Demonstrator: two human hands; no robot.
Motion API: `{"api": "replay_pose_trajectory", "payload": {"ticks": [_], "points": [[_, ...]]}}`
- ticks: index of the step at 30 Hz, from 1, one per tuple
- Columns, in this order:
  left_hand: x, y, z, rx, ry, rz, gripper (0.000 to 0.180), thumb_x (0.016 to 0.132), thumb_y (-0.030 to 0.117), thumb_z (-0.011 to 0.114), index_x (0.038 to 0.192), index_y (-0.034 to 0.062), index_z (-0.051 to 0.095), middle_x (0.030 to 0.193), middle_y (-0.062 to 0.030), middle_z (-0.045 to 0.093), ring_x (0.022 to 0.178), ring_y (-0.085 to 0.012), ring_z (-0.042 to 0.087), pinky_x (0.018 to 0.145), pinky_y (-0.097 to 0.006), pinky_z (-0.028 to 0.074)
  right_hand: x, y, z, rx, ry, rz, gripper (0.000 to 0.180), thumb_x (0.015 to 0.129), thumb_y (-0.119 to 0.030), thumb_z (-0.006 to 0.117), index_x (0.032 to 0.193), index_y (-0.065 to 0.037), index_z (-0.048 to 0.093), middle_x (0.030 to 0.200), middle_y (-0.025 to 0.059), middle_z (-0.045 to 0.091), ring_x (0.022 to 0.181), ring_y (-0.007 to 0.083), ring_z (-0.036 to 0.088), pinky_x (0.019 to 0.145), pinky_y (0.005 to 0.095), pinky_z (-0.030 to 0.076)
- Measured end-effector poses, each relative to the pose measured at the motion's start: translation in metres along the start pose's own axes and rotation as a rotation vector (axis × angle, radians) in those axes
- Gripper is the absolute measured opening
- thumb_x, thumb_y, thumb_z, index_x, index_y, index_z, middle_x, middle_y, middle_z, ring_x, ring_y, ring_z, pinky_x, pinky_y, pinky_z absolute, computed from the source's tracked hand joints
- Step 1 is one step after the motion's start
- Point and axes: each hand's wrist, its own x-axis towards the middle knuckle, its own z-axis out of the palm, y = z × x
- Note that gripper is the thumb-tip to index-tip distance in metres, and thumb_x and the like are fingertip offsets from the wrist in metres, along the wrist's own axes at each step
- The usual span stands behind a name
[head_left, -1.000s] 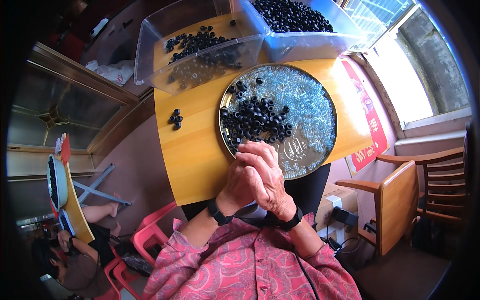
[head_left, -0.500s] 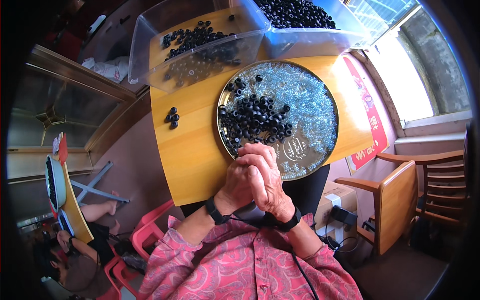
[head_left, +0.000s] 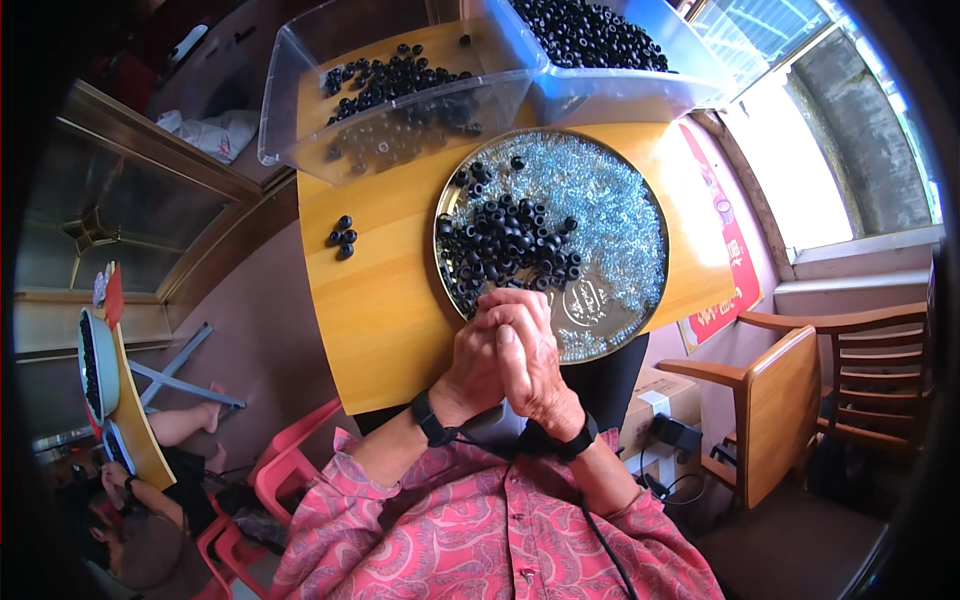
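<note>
My left hand [head_left: 470, 368] and my right hand [head_left: 540, 372] are clasped together, fingers folded over one another, at the near edge of a round metal tray [head_left: 585, 303]. Their palms are hidden, and no object shows between them. Right beyond my fingertips, a heap of round black beads [head_left: 512, 238] with wide holes covers the tray's left part. Tiny clear-blue beads [head_left: 612, 205] are spread over its far and right parts. Both wrists wear black bands.
Two clear plastic bins, the left one [head_left: 400, 105] and the right one [head_left: 640, 88], hold more black beads on the wooden table [head_left: 385, 330]. Several loose beads [head_left: 346, 238] lie left of the tray. A wooden chair [head_left: 785, 415] stands right; another person [head_left: 150, 490] sits far left.
The view has shifted and turned slightly. My hands stay clasped in the same place, and the beads and tray look the same.
</note>
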Motion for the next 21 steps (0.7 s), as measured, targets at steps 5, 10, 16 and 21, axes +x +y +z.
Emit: {"api": "replay_pose_trajectory", "payload": {"ticks": [5,10,16,21], "points": [[-0.002,0.003,-0.01,-0.005,-0.049,-0.128,0.032,0.081,0.011,0.068,0.11,-0.0009,0.063,0.109,-0.021,0.059,0.1,-0.0383,0.062,0.075,-0.041,0.057,-0.005,-0.006,-0.003,0.093,0.066,0.03,0.03,0.096,-0.014,0.043,0.115,0.002,0.06,0.125,0.0206,0.058,0.118,0.0357,0.053,0.106,0.0459,0.038],[0.017,0.017,-0.034,-0.282,0.201,-0.349,0.016,0.091,-0.001,0.065,0.106,-0.0001,0.07,0.089,-0.0124,0.065,0.074,-0.0263,0.066,0.064,-0.034,0.053,-0.016,0.002,-0.015,0.162,0.368,0.166,0.02,0.095,-0.001,0.059,0.115,0.001,0.062,0.118,0.0167,0.06,0.108,0.0253,0.061,0.093,0.0337,0.05],[0.007,0.015,-0.041,-0.573,0.172,-0.502,0.017,0.097,0.009,0.063,0.11,0.0011,0.071,0.085,-0.001,0.061,0.067,-0.0048,0.058,0.056,-0.021,0.047,-0.025,-0.005,-0.011,0.213,0.243,0.154,0.018,0.091,0.004,0.065,0.109,0.001,0.064,0.109,0.0124,0.063,0.095,0.0197,0.065,0.082,0.0281,0.052],[0.006,0.023,-0.047,-0.81,0.131,-0.643,0.021,0.101,0.017,0.06,0.11,0.0014,0.07,0.087,-0.0012,0.063,0.068,-0.0059,0.059,0.059,-0.02,0.049,-0.027,-0.008,-0.007,0.407,0.25,0.266,0.015,0.091,0.006,0.065,0.106,0.003,0.064,0.103,0.0094,0.061,0.094,0.0143,0.062,0.082,0.0245,0.051]]}}
